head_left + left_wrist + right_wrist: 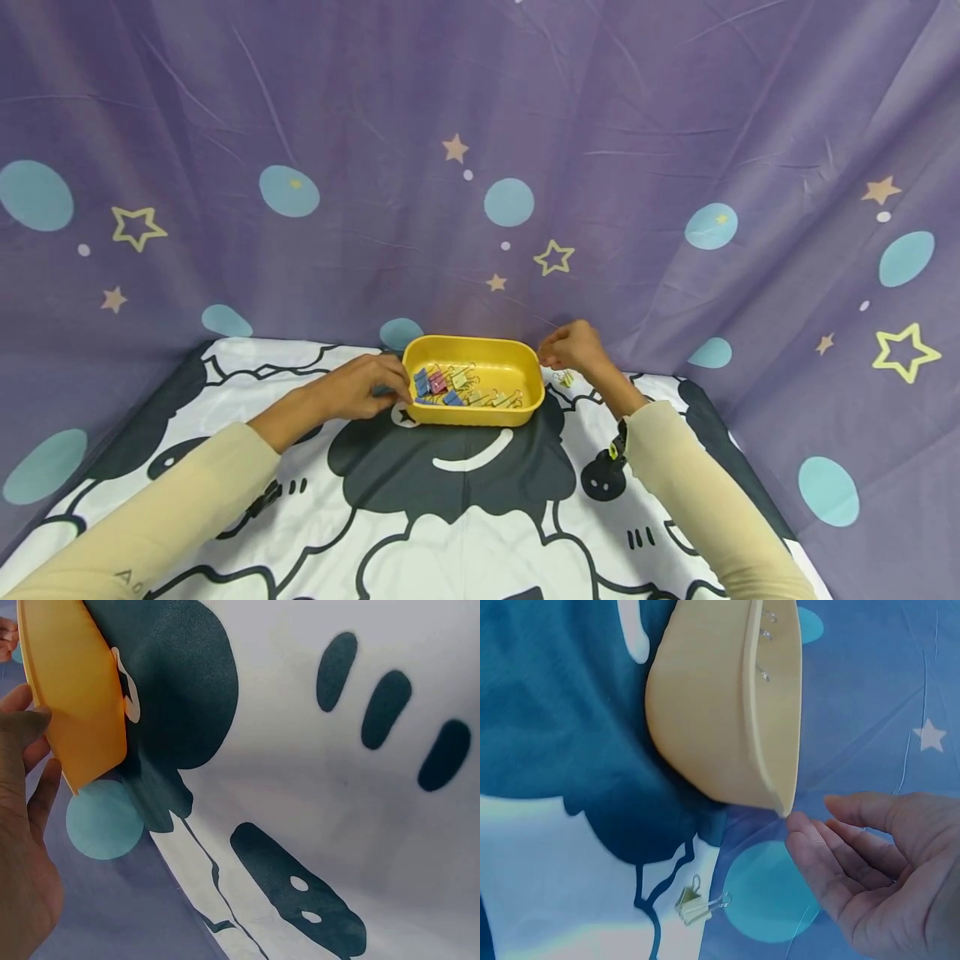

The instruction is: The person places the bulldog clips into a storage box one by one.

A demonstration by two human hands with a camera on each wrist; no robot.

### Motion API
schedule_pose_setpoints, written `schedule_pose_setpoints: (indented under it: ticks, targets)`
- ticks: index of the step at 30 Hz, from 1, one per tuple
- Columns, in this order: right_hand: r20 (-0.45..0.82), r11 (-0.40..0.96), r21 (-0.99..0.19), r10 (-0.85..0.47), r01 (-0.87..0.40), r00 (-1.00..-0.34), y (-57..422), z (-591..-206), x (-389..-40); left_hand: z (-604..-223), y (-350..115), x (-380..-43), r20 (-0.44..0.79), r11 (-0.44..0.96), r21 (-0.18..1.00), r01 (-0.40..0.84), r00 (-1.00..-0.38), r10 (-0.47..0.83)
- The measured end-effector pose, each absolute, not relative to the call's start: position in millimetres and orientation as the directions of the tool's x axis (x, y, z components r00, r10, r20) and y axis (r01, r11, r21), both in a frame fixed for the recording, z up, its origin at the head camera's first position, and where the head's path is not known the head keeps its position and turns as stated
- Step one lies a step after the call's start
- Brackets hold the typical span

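A yellow plastic tray [480, 415] stands at the back of the table, holding several binder clips; blue clips [452, 397], a pink clip [437, 382] and pale yellow clips [501, 400] show inside. My left hand [360, 387] grips the tray's left end, thumb and bent fingers at its rim in the left wrist view. Near the opposite end is my right hand [885, 862], its fingers loosely extended and the thumb apart; the fingertips are at the tray's corner, and contact is unclear. One yellow binder clip [695, 906] lies outside the tray, below the right hand.
A white and dark cartoon-print cloth [465, 475] covers the table. Behind it hangs a purple curtain [420, 208] with stars and blue dots, close to the tray's far side.
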State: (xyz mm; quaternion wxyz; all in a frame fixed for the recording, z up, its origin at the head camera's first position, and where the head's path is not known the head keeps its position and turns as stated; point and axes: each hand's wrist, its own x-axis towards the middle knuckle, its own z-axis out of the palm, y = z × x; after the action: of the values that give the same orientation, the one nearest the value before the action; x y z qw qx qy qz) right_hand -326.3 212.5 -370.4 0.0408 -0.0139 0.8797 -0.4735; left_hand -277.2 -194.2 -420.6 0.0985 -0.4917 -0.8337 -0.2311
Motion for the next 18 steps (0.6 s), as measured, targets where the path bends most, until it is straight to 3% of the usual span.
schedule_pose_setpoints:
  ticks: [18]
  targets:
    - [-0.072, 0.557, -0.829, -0.017, 0.051, -0.997, 258, -384, -313, -420, -194, -276, 0.401, 0.409, 0.275, 0.870, -0.491, 0.773]
